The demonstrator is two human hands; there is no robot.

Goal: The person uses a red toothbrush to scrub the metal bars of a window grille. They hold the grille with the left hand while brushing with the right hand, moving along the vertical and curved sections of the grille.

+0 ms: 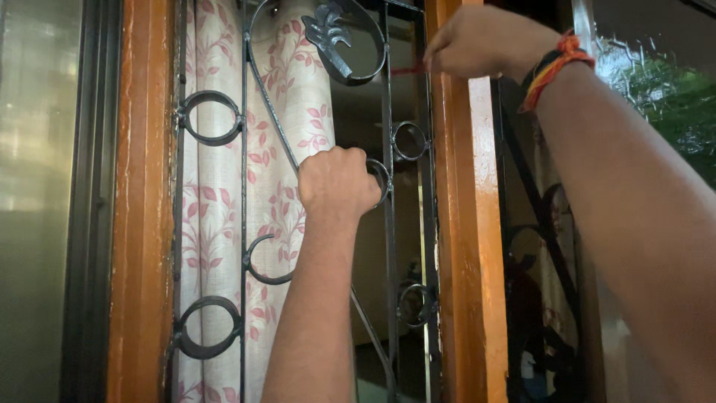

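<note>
**Two hands at a black iron window grille**

Nearest to the camera is the right forearm, which enters from 4 o'clock and rises to 1 o'clock. At its wrist is a thread band point(556, 66) of red, orange and black. The right hand point(477, 41) is closed in a pinch on a small red thing point(409, 70), thin and flat, just at the left edge of the orange wooden post point(466, 246). What the red thing is, I cannot tell.

The left forearm comes up from 6 o'clock. The left hand point(337, 183) is a closed fist, gripping the iron grille point(242, 186) near the middle, with the fingers around a small ring and a bar. The red thing lies at 1 o'clock from this fist, well apart from it.

The grille is dark painted metal, with thin straight bars, round rings, curved scrolls and a leaf shape at the top. The gaps between the bars are narrow; only fingers go through. The wooden frame point(142, 224) at the left is glossy orange with worn paint at the edges.

Behind the grille hangs a cream curtain point(216, 216) with pink leaf print, soft and folded. At 9 o'clock is a frosted glass pane point(37, 186). At 2 o'clock, far away, green foliage point(671, 112) shows through glass.
</note>
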